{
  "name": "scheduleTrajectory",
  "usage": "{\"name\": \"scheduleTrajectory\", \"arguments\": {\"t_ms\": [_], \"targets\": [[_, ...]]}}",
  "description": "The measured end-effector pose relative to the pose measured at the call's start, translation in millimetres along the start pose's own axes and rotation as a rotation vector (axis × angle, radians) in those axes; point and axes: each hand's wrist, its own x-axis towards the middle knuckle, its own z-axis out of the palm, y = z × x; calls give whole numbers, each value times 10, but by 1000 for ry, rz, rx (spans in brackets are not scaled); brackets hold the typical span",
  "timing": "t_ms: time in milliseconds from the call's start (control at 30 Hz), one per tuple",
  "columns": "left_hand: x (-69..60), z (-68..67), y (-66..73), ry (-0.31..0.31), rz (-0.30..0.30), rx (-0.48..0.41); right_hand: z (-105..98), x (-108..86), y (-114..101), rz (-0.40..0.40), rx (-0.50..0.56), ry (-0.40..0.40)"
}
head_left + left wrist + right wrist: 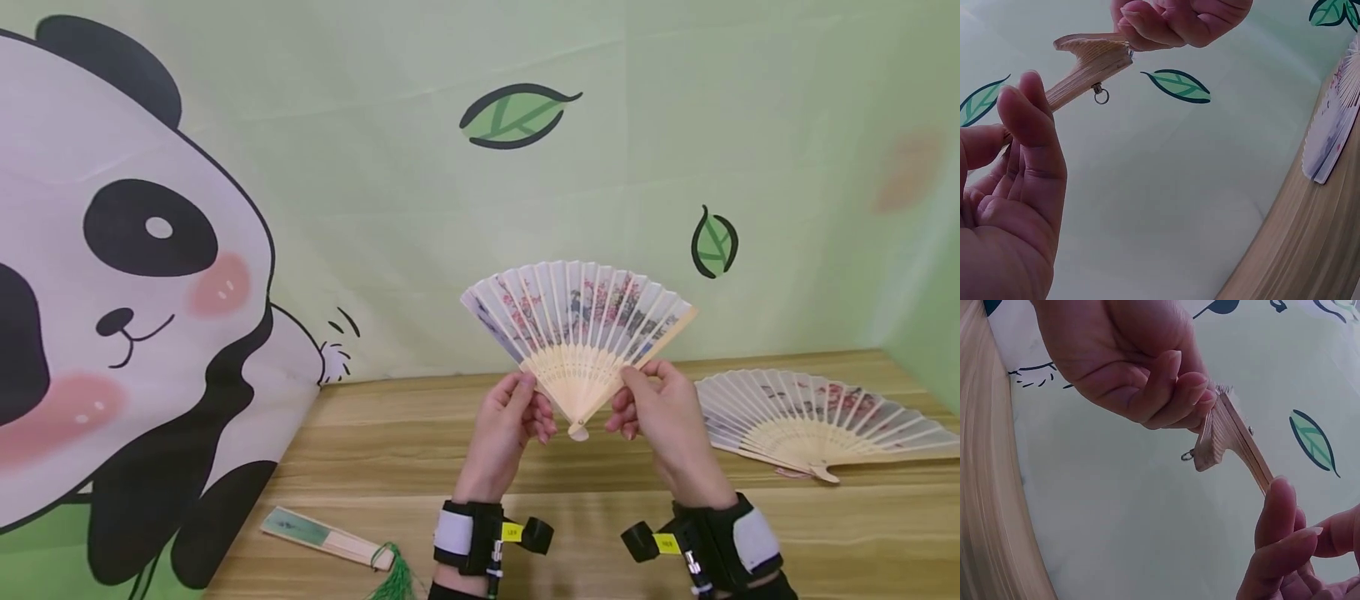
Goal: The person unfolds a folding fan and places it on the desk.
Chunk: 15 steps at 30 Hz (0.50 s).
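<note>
A pale folding fan point(573, 312) with pink blossoms and dark figures is spread above the table, its pivot end pointing down. My left hand point(512, 417) pinches its left outer rib between thumb and fingers. On the other side, the right hand point(663, 408) grips the right outer rib the same way. In the left wrist view the wooden ribs point(1088, 69) show edge-on, with a small metal ring point(1102, 95) at the pivot. The right wrist view also shows the fan's ribbed base point(1219, 434) between both hands; its printed leaf is out of sight there.
A second open fan point(817, 417) lies on the wooden table point(600, 517) at the right. Toward the front left lies a closed fan point(322, 533) with a green tassel point(393, 575). Behind hangs a green backdrop point(375, 208) with a printed panda point(150, 292).
</note>
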Motion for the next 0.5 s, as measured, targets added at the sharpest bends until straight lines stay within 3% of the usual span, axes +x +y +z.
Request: {"name": "scheduleTrajectory", "arguments": {"t_ms": [500], "targets": [[-9,-6,2,0,31,-41,11,-6,6,10,42,20]]}}
